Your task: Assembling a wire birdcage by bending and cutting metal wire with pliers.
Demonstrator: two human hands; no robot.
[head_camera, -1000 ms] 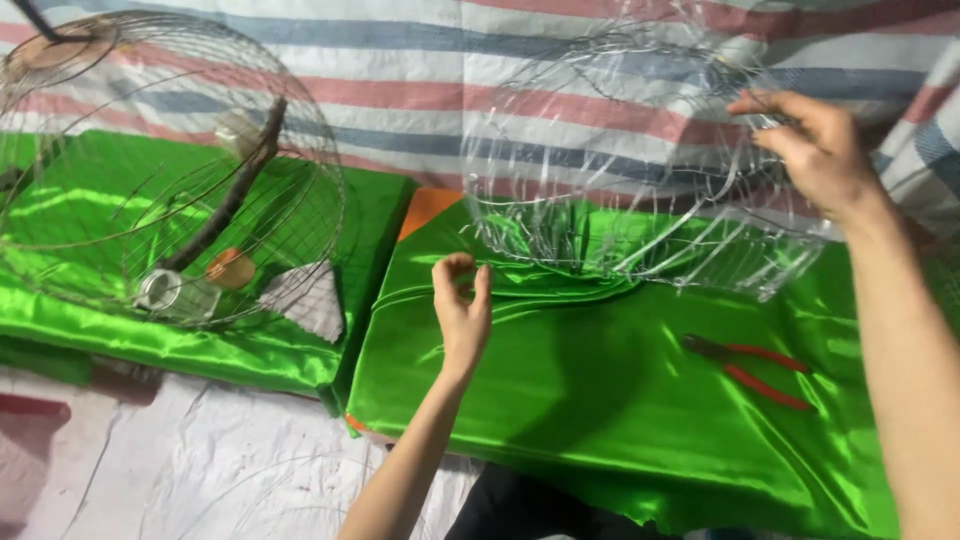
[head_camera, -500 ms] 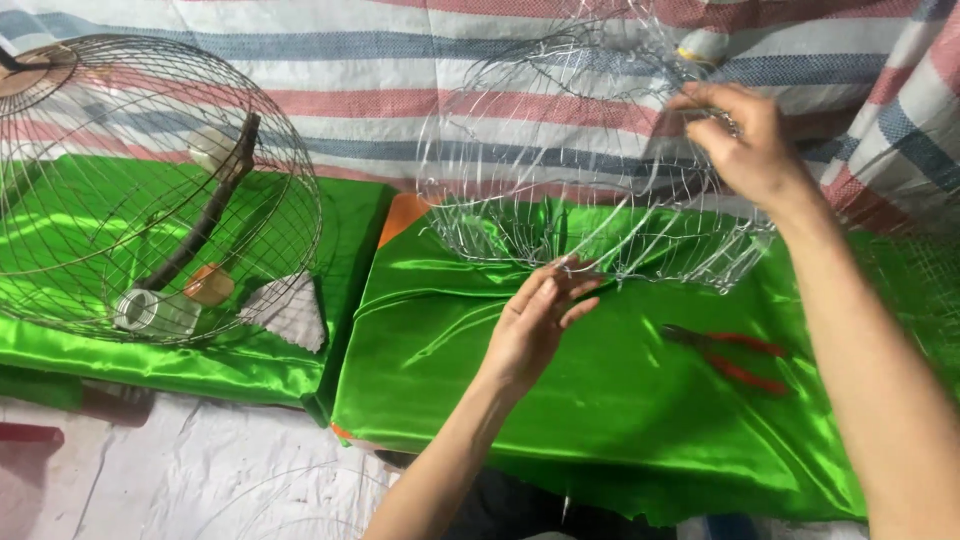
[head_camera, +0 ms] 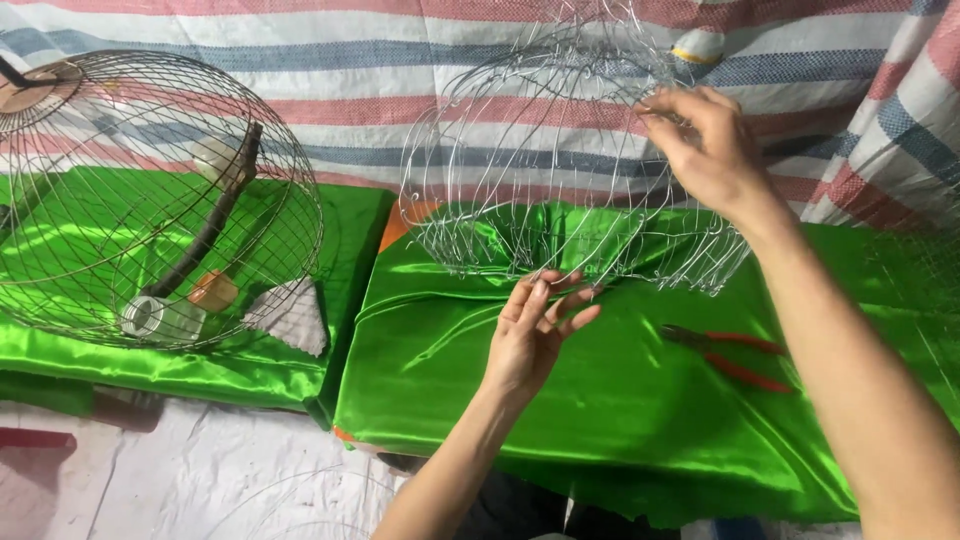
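Holding a half-made wire cage [head_camera: 560, 190] up on its side, the person works over a table covered in shiny green cloth [head_camera: 600, 420]. The right hand [head_camera: 705, 145] is up high and pinches thin wires near the top of the wire cage between its thumb and fingers. The left hand [head_camera: 535, 330] is lower down, at the bottom rim of the wire cage, with its fingers spread a little; the fingertips [head_camera: 560, 300] touch the loose wire ends there, but it is hard to see if they really grip one. The wire cage rests its lower edge on the green cloth and leans toward a striped tarp [head_camera: 400, 60] that hangs behind it. Red-handled pliers [head_camera: 735, 355] lie on the green cloth just to the right of the left hand, touched by no one. Well off to the left, a finished round cage [head_camera: 150, 200] lies on its side on another piece of green cloth. Inside it are a brown wooden perch [head_camera: 215, 225] and a small clear cup [head_camera: 160, 318]. A white sheet [head_camera: 150, 480] covers the floor below.
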